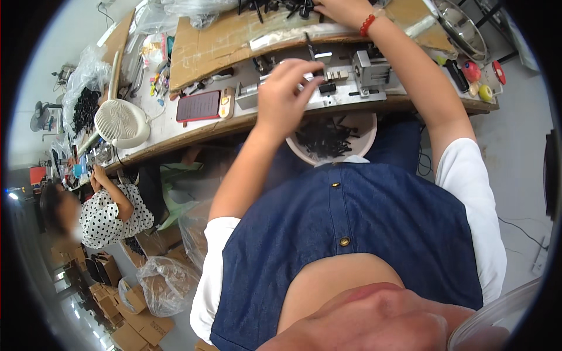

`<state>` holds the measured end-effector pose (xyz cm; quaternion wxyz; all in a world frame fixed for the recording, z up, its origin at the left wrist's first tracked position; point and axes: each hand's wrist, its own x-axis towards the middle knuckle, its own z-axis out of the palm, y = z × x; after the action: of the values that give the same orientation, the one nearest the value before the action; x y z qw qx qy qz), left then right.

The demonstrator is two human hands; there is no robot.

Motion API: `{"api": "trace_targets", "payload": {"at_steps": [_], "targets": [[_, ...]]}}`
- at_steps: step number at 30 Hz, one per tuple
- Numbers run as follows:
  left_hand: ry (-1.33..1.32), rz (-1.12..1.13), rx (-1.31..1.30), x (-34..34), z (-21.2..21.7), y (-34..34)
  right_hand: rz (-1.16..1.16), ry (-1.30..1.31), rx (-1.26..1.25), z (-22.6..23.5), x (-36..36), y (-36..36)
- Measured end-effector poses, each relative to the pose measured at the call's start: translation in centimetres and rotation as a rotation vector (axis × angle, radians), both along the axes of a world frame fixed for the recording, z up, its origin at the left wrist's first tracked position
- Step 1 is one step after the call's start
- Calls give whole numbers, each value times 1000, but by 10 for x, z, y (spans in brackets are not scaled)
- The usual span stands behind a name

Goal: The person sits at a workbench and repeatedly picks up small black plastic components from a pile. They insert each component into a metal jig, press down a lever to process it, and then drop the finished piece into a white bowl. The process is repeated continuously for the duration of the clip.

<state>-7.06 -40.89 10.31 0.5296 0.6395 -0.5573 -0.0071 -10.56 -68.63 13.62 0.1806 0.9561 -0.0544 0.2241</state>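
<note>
My left hand (284, 90) is over a metal jig (345, 96) at the table's front edge. Its thumb and forefinger close toward each other on what looks like a small black part (319, 74). Just below those fingertips, a black block (328, 88) rests on the jig. To their right stands the jig's upright metal block (364, 70). My right arm stretches far across the table, a red bead bracelet at the wrist. At the top edge, my right hand (345, 11) reaches the pile of black parts (287, 7); its fingers are partly cut off by the frame.
A bowl of black parts (367, 131) is at my lap, under the table edge. Left of the jig lie a red-edged phone (199, 106) and a white fan (122, 123). Cardboard (202, 50) covers the table's back. A person in a dotted top (114, 213) works at far left.
</note>
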Motion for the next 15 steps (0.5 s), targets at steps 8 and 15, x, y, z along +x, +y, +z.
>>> {"api": "trace_targets", "payload": {"at_steps": [8,15], "targets": [[-59,36,119,-24,-58,0,-157,-357,-18,15,-29,6],[-99,22,157,-20,-72,-6,-97,-575,354,14,-86,47]]}}
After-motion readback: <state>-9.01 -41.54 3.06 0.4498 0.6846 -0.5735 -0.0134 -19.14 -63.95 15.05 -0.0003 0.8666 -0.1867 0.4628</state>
